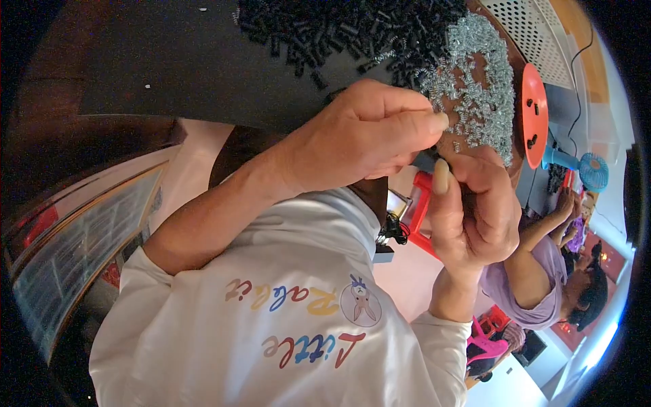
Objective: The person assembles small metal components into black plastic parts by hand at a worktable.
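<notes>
My left hand is closed in a pinch, thumb pressed against the bent forefinger. Whatever sits between those fingertips is too small or hidden to make out. Just below and to the right, my right hand pinches a small black piece, mostly covered by the fingers. The two sets of fingertips are close together. Beyond them lies a heap of short black tubes. A spread of small silver coil springs lies right behind my hands, beside the black heap.
An orange-red plate with a few black pieces stands right of the springs. Behind it is a white perforated tray. A blue fan is farther right, near a co-worker in a purple shirt. A red stool shows below the table.
</notes>
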`<state>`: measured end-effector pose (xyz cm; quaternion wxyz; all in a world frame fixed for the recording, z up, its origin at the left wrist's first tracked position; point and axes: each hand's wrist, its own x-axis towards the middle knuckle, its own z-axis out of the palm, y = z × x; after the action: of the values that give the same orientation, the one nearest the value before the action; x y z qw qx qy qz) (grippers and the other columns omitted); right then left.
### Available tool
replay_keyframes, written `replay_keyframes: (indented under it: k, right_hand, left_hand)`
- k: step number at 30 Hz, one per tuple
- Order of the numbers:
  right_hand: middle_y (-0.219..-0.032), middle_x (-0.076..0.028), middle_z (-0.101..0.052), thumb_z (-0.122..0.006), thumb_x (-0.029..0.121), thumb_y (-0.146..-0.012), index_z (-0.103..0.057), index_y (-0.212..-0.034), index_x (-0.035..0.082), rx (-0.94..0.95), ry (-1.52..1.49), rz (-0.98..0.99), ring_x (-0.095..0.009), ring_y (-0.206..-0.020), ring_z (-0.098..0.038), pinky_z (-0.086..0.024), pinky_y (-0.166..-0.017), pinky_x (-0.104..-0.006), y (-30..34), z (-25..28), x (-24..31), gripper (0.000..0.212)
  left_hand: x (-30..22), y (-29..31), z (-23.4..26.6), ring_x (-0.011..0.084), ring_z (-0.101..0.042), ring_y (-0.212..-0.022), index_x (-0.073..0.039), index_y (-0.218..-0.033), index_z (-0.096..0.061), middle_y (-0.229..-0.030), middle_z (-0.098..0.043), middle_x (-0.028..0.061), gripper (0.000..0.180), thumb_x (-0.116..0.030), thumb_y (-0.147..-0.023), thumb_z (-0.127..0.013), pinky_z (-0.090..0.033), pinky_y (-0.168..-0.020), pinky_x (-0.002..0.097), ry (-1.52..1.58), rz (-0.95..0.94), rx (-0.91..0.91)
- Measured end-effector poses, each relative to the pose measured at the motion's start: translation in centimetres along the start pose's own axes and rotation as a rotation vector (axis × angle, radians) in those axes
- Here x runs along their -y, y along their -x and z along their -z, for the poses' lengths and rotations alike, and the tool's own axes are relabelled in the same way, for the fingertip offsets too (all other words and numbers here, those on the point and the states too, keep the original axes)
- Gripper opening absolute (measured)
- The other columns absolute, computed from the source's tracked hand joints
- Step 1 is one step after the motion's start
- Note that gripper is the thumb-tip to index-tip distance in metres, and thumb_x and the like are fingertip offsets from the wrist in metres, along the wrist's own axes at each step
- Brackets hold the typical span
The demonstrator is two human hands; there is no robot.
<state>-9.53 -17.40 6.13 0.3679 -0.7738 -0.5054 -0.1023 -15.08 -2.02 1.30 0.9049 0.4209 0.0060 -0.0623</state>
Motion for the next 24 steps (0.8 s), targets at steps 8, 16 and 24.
replay_keyframes:
  k: [8, 16, 24]
  right_hand:
    - [-0.071, -0.012, -0.060, -0.069, 0.000, -0.071, -0.061, -0.087, 0.001, 0.003, 0.042, 0.016, -0.024, -0.056, -0.058, -0.047, -0.050, -0.0324, 1.0, -0.5, -0.6, 0.018]
    - [-0.074, -0.013, -0.061, -0.068, 0.000, -0.075, -0.061, -0.090, 0.000, -0.046, -0.036, -0.016, -0.024, -0.056, -0.058, -0.047, -0.050, -0.0308, 1.2, -0.6, -0.9, 0.017]
    - [-0.074, -0.014, -0.061, -0.070, 0.000, -0.076, -0.060, -0.092, 0.000, -0.097, 0.004, 0.108, -0.023, -0.055, -0.057, -0.047, -0.049, -0.0311, 1.2, -1.1, -1.8, 0.019]
  left_hand:
    - [-0.5, 0.0, -0.2, 0.0031, -0.033, -0.047, -0.007, -0.071, -0.048, -0.057, -0.035, -0.0058, 0.027, -0.021, -0.094, -0.051, -0.026, -0.042, 0.0215, 0.017, 0.024, 0.010]
    - [-0.1, 0.1, -0.2, 0.0046, -0.036, -0.048, -0.006, -0.074, -0.050, -0.057, -0.042, -0.0031, 0.027, -0.024, -0.094, -0.050, -0.029, -0.044, 0.0215, -0.089, -0.054, -0.047]
    - [0.2, -0.3, -0.1, 0.0046, -0.033, -0.046, -0.006, -0.074, -0.049, -0.055, -0.037, -0.0043, 0.025, -0.021, -0.094, -0.050, -0.027, -0.042, 0.0224, 0.022, -0.036, -0.049]
